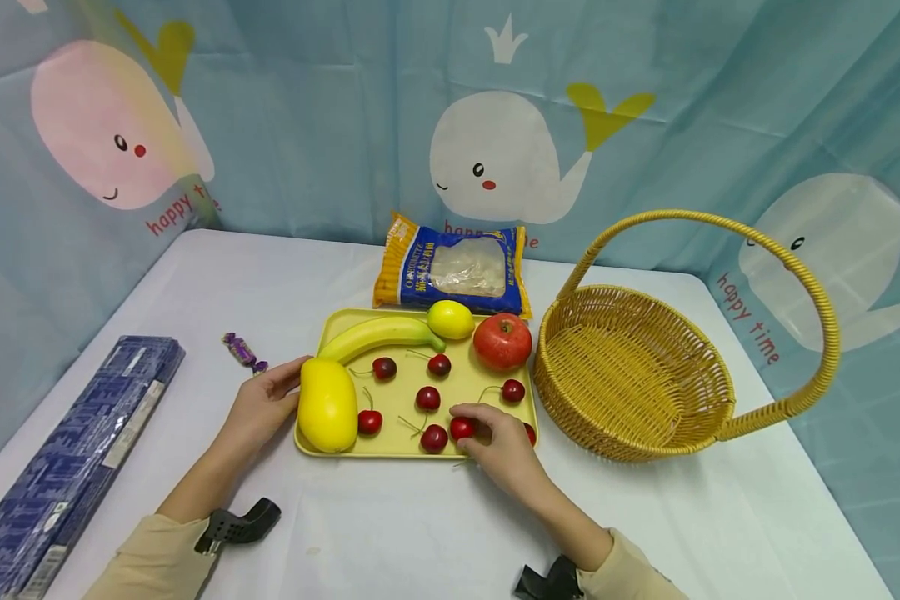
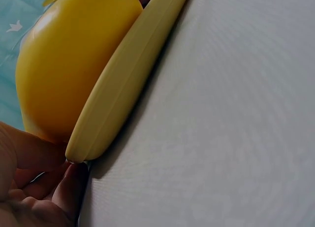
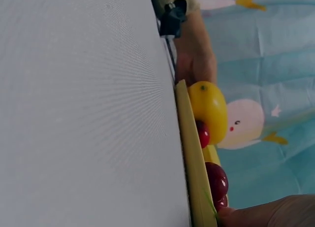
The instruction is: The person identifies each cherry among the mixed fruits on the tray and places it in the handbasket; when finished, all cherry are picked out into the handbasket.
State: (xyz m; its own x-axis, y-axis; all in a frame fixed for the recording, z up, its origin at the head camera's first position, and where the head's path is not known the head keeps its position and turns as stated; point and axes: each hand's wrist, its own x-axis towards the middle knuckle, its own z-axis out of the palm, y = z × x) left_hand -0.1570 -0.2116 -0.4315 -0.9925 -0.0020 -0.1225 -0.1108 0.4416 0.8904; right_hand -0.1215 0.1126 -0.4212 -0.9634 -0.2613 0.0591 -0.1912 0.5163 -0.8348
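Observation:
A yellow tray [image 1: 412, 447] lies on the table with fruit on it. My left hand [image 1: 264, 404] is at its left edge beside a yellow mango [image 1: 327, 406]; in the left wrist view the thumb and fingers pinch the tray's rim [image 2: 123, 84]. Over the tray's front right part, my right hand [image 1: 506, 450] has thumb and forefinger around a red cherry [image 1: 462, 428]. Several other cherries [image 1: 434, 438] with thin stems are scattered across the tray. A banana [image 1: 382, 333], a lemon [image 1: 451, 320] and a red pomegranate [image 1: 502, 342] lie along its back.
To the right stands a woven basket [image 1: 630, 450] with a tall handle. A blue and orange food packet [image 1: 457, 267] lies behind the tray. On the left are a purple wrapped candy [image 1: 242, 351] and a long dark blue packet [image 1: 75, 467]. A whale-print curtain [image 1: 307, 125] hangs behind the table.

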